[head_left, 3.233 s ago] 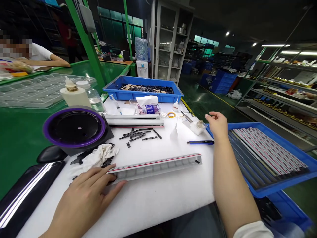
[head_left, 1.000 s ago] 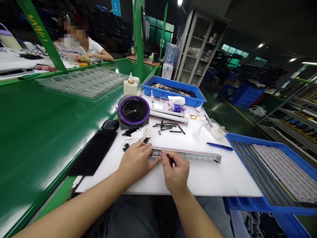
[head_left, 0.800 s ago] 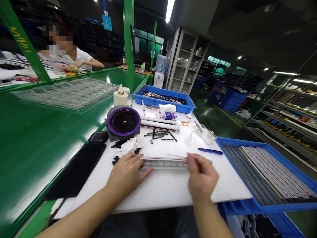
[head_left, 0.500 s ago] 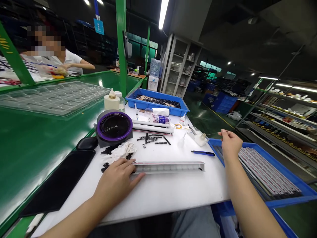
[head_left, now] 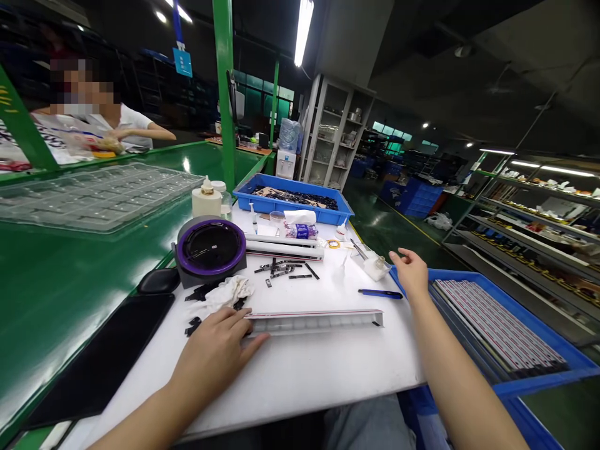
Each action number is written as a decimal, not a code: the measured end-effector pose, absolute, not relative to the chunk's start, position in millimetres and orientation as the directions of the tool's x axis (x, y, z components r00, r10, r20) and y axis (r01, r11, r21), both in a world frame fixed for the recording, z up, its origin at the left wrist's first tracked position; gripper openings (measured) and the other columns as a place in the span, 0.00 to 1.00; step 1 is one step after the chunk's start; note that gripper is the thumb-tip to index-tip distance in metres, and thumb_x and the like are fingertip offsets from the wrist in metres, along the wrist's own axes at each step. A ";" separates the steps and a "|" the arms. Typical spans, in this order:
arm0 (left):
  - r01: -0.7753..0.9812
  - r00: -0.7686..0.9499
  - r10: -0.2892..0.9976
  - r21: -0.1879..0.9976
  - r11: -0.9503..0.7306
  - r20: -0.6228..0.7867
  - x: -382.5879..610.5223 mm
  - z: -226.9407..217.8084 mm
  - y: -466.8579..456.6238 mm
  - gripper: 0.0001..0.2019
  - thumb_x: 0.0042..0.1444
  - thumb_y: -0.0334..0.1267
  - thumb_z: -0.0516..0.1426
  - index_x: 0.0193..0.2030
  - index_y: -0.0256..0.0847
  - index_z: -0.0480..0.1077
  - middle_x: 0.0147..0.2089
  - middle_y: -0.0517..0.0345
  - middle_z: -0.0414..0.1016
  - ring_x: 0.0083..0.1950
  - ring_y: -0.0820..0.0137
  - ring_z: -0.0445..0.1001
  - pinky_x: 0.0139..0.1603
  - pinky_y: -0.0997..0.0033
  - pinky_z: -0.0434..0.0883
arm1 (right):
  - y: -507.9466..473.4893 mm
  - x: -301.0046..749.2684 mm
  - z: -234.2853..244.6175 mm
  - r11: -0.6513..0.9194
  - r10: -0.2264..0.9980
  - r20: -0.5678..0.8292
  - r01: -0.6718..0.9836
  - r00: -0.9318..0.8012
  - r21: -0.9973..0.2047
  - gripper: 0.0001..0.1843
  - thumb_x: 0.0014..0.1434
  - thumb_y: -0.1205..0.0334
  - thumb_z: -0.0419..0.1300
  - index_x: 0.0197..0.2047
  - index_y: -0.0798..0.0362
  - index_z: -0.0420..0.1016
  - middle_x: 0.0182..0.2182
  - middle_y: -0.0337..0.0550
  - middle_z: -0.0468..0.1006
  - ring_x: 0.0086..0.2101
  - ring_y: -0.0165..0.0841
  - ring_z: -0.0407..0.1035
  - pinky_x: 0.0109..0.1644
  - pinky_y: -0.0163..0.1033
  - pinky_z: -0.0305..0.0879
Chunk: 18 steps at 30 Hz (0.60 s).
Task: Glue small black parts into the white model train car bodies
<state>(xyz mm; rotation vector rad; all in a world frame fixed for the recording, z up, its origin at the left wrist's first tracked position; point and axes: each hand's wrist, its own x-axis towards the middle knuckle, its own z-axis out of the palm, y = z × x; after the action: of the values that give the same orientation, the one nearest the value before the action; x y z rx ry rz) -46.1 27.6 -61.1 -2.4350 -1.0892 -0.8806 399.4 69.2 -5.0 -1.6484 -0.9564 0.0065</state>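
A long white channel strip (head_left: 314, 322) with a red line along its upper edge lies across the white tabletop. My left hand (head_left: 218, 350) is closed over its left end, fingers on the far side and thumb stretched along the near side. In the air beyond the strip's right end is my right hand (head_left: 412, 275), thumb and forefinger drawn together in a pinch. Whatever those fingertips hold, if anything, is too small to make out. Just left of that wrist, a blue pen-like cutter (head_left: 380, 294) rests on the table.
Black small strips (head_left: 284, 270) lie behind the channel, near a purple-rimmed round device (head_left: 210, 245) and a white cloth (head_left: 225, 294). A blue tray (head_left: 293, 209) stands at the back. Finished-looking strips (head_left: 497, 325) fill a blue crate (head_left: 574, 369) at right. A co-worker (head_left: 135, 128) sits far left.
My right hand has moved left and slightly down, toward the table's right edge. My left hand keeps its hold on the channel strip. The whole view has shifted slightly.
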 end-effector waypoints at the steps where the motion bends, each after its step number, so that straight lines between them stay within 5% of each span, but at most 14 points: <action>1: 0.755 0.517 0.552 -0.046 -0.654 0.654 -45.9 -60.7 27.4 0.17 0.61 0.49 0.56 0.27 0.41 0.74 0.38 0.51 0.81 0.42 0.59 0.76 0.47 0.56 0.75 | 62.8 391.8 -6.8 0.018 0.568 0.479 0.572 0.669 -0.820 0.31 0.49 0.43 0.63 0.46 0.61 0.78 0.22 0.41 0.74 0.23 0.31 0.63 0.32 0.39 0.59; 6: 0.750 0.526 0.544 -0.056 -0.659 0.653 -45.1 -59.2 26.8 0.17 0.61 0.48 0.56 0.27 0.41 0.74 0.38 0.50 0.81 0.41 0.59 0.76 0.47 0.55 0.75 | 15.6 329.4 -26.8 0.185 0.538 0.595 0.605 0.597 -0.774 0.22 0.61 0.46 0.54 0.40 0.57 0.77 0.23 0.39 0.71 0.24 0.31 0.62 0.29 0.37 0.59; 12: 0.744 0.537 0.555 -0.047 -0.667 0.635 -44.2 -56.8 26.9 0.17 0.61 0.48 0.56 0.27 0.40 0.75 0.39 0.48 0.81 0.39 0.59 0.76 0.46 0.56 0.75 | -19.8 279.3 -45.8 0.411 0.591 0.801 0.819 0.094 -0.400 0.06 0.58 0.61 0.60 0.34 0.53 0.77 0.29 0.42 0.73 0.34 0.35 0.66 0.40 0.42 0.64; 18: 0.759 0.549 0.576 -0.073 -0.647 0.606 -42.7 -55.3 22.7 0.17 0.61 0.48 0.56 0.28 0.39 0.76 0.41 0.47 0.81 0.41 0.59 0.77 0.45 0.56 0.75 | -16.7 283.4 -51.6 0.322 0.703 0.703 0.837 0.101 -0.442 0.06 0.59 0.61 0.59 0.34 0.52 0.77 0.31 0.43 0.74 0.37 0.36 0.68 0.45 0.44 0.64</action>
<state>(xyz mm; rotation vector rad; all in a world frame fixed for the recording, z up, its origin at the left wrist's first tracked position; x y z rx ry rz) -42.7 22.7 -55.3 -2.4619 -1.0992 -0.7875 283.4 -16.7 -51.6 -1.4188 -1.6365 -0.1761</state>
